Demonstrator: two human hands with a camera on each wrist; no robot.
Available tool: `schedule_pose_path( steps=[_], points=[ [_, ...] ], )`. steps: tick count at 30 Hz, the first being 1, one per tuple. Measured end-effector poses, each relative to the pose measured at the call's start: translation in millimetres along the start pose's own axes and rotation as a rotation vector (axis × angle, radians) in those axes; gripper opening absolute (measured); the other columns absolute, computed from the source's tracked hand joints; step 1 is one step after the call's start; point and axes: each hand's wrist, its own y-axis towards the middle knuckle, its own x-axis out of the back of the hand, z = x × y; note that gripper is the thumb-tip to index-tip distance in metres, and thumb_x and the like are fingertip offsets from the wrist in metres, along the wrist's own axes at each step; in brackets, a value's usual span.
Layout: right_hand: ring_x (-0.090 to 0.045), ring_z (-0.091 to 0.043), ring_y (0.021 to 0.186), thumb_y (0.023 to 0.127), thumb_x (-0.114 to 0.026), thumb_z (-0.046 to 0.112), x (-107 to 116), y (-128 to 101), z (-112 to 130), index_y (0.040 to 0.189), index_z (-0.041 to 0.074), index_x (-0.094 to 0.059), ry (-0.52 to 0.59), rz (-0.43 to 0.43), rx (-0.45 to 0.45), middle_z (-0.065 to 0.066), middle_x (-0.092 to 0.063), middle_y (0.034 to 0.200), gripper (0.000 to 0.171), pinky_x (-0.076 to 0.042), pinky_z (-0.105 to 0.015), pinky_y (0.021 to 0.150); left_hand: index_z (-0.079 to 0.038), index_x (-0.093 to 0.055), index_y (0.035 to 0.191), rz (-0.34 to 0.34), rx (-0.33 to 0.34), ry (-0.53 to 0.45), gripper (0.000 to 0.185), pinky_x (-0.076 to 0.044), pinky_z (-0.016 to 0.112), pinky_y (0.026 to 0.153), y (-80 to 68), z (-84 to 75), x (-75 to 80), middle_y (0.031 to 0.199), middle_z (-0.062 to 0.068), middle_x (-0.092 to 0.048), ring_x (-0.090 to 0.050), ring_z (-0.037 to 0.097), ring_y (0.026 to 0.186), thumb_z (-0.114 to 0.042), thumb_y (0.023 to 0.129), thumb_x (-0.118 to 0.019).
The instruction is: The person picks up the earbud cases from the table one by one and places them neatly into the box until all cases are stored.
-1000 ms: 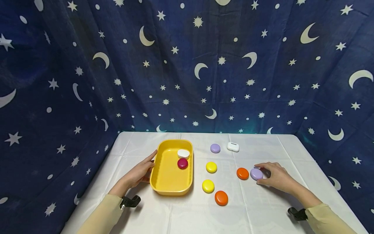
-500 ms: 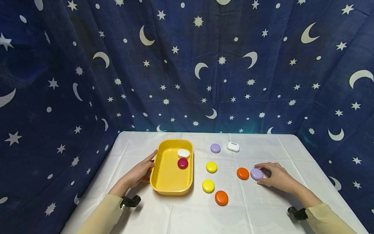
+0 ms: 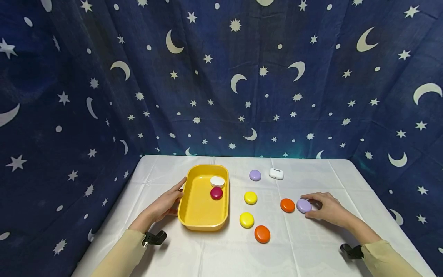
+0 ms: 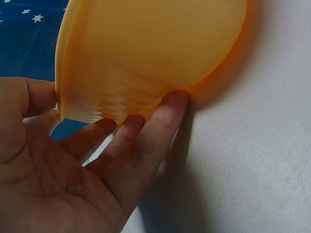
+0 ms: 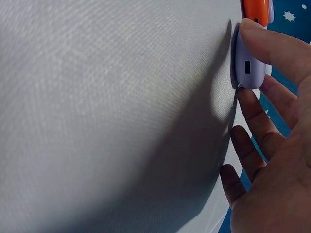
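Resting on the white tablecloth [image 3: 311,246], both hands sit at the near half of the table. The left hand [image 3: 165,204] lies at the 9 o'clock side of the yellow tray [image 3: 199,215], its fingers [image 4: 160,121] straight and pressed flat against the tray's outer wall, thumb up by the rim; it grips nothing. The right hand [image 3: 327,209] is at the 3 o'clock side of a purple case [image 3: 303,206], fingers lightly bent, one fingertip [image 5: 272,41] laid over the case's top edge and the others spread beside it on the cloth. Whether the thumb also presses the case is hard to tell from the wrist view, so it looks like a touch more than a firm pinch. The case lies flat on the cloth, just beside an orange case [image 3: 287,205] at its 9 o'clock.

Nearest of all, a second orange case [image 3: 262,234] lies at 6 o'clock of the group, with a yellow case [image 3: 247,220] just at its 10 o'clock and another yellow one [image 3: 250,197] beyond that. Inside the tray, toward its far end, a dark red case [image 3: 216,193] sits touching a white case [image 3: 217,181]. Farther back, a second purple case [image 3: 255,175] and a white earbud box [image 3: 276,174] lie near each other. A dark blue curtain [image 3: 221,77] with moons and stars hangs behind.
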Motion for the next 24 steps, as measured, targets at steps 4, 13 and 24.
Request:
schedule_pose_path(
  steps=[4, 13, 24],
  points=[
    [-0.047, -0.037, 0.115, 0.074, -0.089, 0.043, 1.6, 0.9, 0.6, 0.132, 0.011, -0.067, 0.006, 0.008, -0.003, -0.014, -0.066, 0.125, 0.070, -0.041, -0.057, 0.091, -0.038, -0.020, 0.164, 0.004, -0.005, 0.001, 0.067, -0.061, 0.045, 0.070, 0.9, 0.9, 0.3, 0.155, 0.020, -0.044, -0.066, 0.030, 0.101, -0.019, 0.105, -0.044],
    [-0.045, -0.039, 0.117, 0.076, -0.089, 0.042, 1.8, 2.6, 1.0, 0.133, 0.011, -0.068, 0.033, 0.024, -0.022, -0.015, -0.065, 0.127, 0.068, -0.040, -0.062, 0.093, -0.038, -0.018, 0.164, 0.009, -0.008, -0.012, 0.067, -0.061, 0.048, 0.072, 0.2, 1.1, 0.0, 0.153, 0.021, -0.046, -0.067, 0.031, 0.103, -0.019, 0.105, -0.043],
    [-0.048, -0.034, 0.114, 0.076, -0.089, 0.040, 5.9, 3.2, 2.3, 0.130, 0.012, -0.070, 0.044, -0.010, 0.008, -0.009, -0.067, 0.123, 0.064, -0.041, -0.055, 0.092, -0.034, -0.017, 0.165, 0.003, -0.010, -0.011, 0.066, -0.061, 0.049, 0.076, -1.3, 0.9, -1.3, 0.149, 0.023, -0.048, -0.068, 0.030, 0.100, -0.020, 0.106, -0.043]
  ],
)
